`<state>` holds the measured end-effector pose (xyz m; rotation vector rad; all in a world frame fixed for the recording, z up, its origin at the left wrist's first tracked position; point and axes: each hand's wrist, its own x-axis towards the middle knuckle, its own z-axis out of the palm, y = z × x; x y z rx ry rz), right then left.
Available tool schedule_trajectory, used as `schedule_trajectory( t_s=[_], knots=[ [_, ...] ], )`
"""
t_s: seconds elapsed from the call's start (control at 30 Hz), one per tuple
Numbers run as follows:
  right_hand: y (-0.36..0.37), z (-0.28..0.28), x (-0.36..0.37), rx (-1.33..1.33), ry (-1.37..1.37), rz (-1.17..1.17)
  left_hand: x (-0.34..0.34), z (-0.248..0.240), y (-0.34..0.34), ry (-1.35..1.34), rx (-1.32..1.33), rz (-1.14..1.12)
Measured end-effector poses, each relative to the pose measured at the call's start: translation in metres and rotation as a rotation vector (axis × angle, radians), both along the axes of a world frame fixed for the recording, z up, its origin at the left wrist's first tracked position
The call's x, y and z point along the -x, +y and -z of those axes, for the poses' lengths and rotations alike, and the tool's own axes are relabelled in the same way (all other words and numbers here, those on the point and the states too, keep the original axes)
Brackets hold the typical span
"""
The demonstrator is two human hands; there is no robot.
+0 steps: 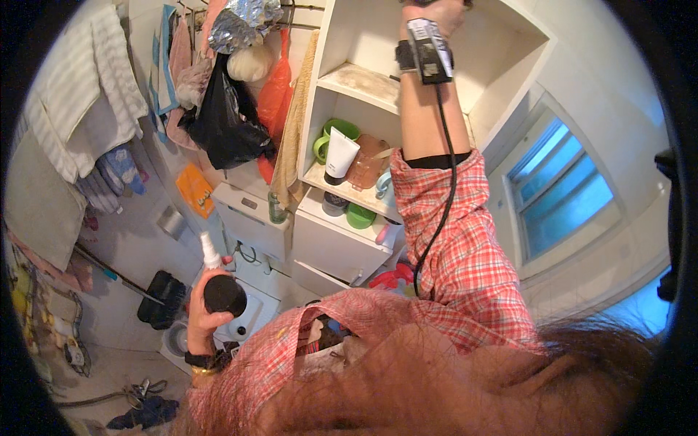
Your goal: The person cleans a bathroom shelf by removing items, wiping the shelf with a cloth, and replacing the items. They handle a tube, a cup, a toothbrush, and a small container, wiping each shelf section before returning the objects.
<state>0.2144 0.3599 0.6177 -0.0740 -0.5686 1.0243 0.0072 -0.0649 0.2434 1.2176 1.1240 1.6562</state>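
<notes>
At lower left, my left hand (198, 301) is closed around a container with a round black top (225, 296). A white tapered nozzle (209, 251) sticks up from the same grip; its lower part is hidden by my fingers. My right hand (438, 16) reaches up into the upper compartment of a white shelf unit (349, 76), curled at a dark thing cut off by the upper edge of the view. On the shelf below stand a white tube with a black cap (340, 156), a green mug (342, 131) and a brownish clear container (369, 161).
Under the shelf, a green round container (360, 216) and a grey jar (334, 204) sit on a white cabinet (338, 243). Black (229, 120) and red bags (275, 102) hang left of the shelf. Towels (80, 94) hang at far left. A window (560, 185) is at right.
</notes>
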Motion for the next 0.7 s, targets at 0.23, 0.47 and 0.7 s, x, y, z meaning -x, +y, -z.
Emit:
schedule_trajectory(
  t_s=[0.23,0.47,0.7],
  knots=[
    [0.010,0.004,0.082,-0.224,-0.254,0.231,0.002,0.011,-0.026,-0.100,0.005,-0.123],
    [0.009,0.006,0.023,-0.367,-1.092,0.553,-0.013,0.007,-0.005,-0.157,0.052,-0.031],
    [-0.066,0.019,-0.068,-0.198,0.040,0.137,-0.027,0.003,0.009,-0.109,0.058,0.070]
  ],
)
